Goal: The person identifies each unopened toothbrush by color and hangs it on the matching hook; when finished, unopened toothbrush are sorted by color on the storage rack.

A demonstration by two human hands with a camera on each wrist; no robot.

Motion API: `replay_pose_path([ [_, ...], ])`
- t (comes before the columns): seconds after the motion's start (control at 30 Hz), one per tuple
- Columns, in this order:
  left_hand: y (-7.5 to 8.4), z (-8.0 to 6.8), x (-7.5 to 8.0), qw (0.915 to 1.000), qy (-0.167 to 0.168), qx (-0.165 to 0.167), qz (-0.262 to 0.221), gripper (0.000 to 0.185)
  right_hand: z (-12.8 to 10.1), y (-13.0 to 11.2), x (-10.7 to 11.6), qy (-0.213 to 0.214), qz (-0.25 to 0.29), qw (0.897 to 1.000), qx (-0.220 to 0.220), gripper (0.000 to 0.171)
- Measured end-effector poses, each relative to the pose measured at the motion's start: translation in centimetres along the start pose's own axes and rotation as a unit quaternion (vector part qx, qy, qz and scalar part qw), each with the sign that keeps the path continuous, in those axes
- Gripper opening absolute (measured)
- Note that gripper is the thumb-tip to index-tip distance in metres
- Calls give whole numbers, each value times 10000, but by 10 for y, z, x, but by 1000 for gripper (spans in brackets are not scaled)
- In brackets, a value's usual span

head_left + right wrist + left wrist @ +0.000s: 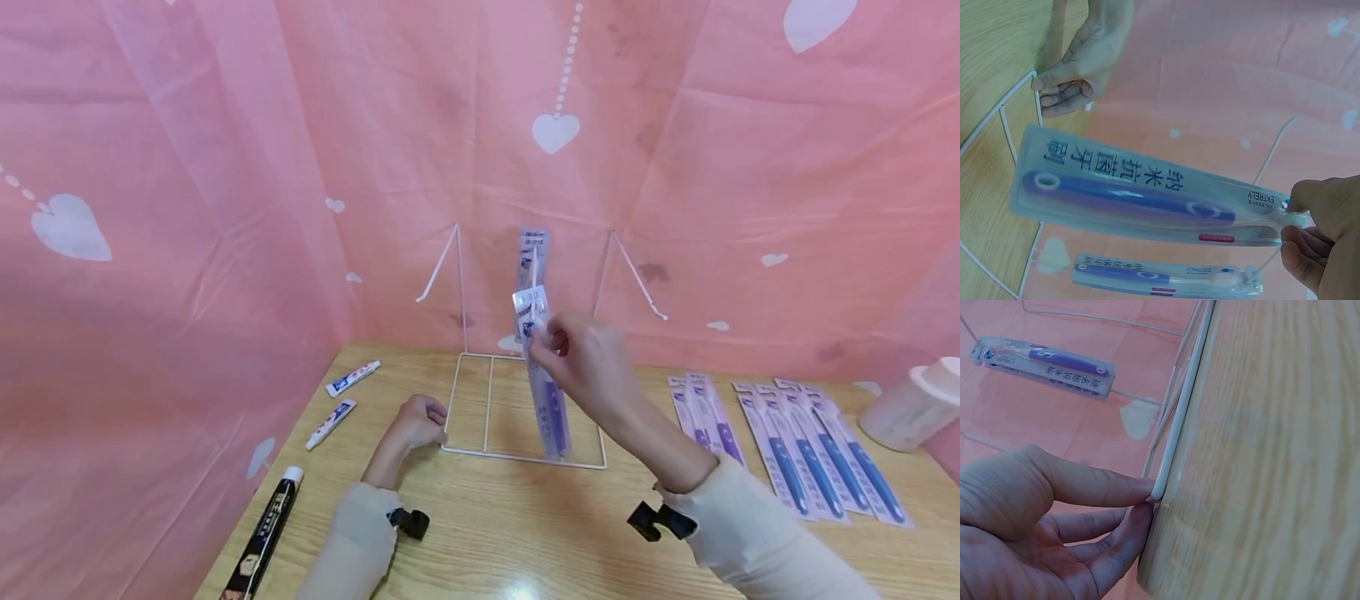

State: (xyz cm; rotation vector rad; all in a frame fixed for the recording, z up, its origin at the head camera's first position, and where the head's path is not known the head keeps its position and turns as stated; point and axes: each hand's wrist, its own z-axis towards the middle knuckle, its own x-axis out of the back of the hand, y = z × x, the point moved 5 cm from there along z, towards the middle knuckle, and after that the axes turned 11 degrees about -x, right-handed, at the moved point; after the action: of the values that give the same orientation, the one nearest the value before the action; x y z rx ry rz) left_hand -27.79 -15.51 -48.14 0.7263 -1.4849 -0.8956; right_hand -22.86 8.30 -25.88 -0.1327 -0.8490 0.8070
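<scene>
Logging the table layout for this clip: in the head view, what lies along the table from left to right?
Black tube → two small white toothpaste tubes → left hand on the white wire rack → right hand holding a packaged toothbrush → row of packaged toothbrushes → white container.

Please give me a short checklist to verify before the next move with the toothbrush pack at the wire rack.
1. Right hand pinches the held toothbrush pack at its top end: ok.
2. Left hand holds the corner of the white wire rack base on the table: ok.
3. One hung pack already sits on the middle hook: ok.
4. Hang hole of the held pack is lined up with the hook: cannot tell, the fingers cover it.
5. Spare packs lie flat on the table beside the rack: ok.
</scene>
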Motion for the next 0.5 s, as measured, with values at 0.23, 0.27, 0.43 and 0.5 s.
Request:
replay_pose_path([
  [0.23,0,0,0,10000,-23,17,-2,34,17,16,-14,-236,176,9962,-815,12],
  [0.27,0,0,0,10000,-29,19,8,34,20,18,-16,-263,170,9949,-959,13],
  [0.43,-1,0,0,10000,-18,25,59,34,39,30,-28,-160,26,9890,-1471,18],
  [0.5,-2,1,0,10000,-18,6,67,34,47,35,-34,-98,-42,9869,-1607,19],
])
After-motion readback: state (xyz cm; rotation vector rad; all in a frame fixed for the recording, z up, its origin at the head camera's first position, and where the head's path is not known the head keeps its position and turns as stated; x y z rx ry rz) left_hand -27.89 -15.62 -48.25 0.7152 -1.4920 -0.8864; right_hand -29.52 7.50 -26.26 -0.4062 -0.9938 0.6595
